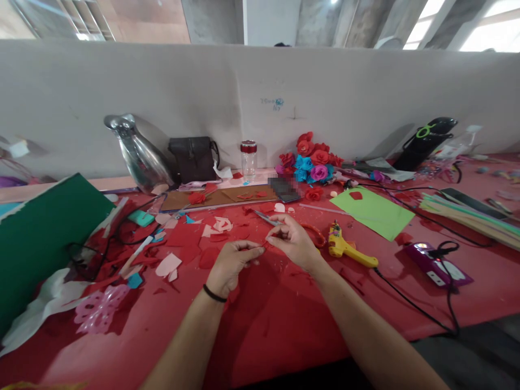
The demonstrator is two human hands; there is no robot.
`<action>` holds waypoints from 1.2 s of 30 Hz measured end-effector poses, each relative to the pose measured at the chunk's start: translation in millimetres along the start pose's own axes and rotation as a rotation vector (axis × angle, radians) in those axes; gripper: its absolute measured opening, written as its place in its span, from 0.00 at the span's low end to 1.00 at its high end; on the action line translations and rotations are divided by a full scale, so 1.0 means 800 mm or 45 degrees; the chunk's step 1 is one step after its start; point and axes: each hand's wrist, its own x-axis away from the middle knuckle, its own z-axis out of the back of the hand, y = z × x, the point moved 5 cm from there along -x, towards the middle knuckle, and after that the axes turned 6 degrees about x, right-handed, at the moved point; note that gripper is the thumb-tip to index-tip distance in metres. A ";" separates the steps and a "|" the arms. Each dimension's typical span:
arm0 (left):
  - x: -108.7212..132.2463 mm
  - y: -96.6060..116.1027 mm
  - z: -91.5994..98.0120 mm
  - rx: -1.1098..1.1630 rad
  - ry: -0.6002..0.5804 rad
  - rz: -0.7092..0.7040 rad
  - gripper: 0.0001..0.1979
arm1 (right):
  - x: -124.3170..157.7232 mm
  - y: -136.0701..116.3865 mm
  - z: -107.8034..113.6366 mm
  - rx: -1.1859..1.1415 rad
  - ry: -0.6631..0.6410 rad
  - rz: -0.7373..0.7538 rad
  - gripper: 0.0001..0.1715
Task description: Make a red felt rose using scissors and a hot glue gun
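My left hand, with a dark band at the wrist, pinches a small thin red piece, apparently paper, between thumb and fingers. My right hand is closed, its thumb and fingertips meeting the same piece from the right. Scissors run through the right hand: the metal blades point left past its curled fingers, and an orange handle loop shows behind it. Their exact hold is partly hidden. Cut red paper and pink paper petals lie left of my hands.
A yellow glue gun lies at right, corded near a purple power strip. Green paper lies behind it. Along the wall stand a steel jug, a dark bag, a jar and paper flowers. A green board leans at left.
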 end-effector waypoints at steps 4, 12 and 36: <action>0.002 0.000 -0.002 0.001 -0.023 -0.007 0.13 | 0.000 0.000 0.000 -0.001 -0.011 0.008 0.21; 0.004 0.004 -0.005 0.029 -0.088 -0.019 0.12 | -0.001 -0.002 0.001 -0.038 -0.016 0.002 0.22; 0.005 0.005 -0.006 0.066 -0.105 -0.039 0.13 | 0.001 -0.008 0.002 -0.088 -0.031 0.070 0.22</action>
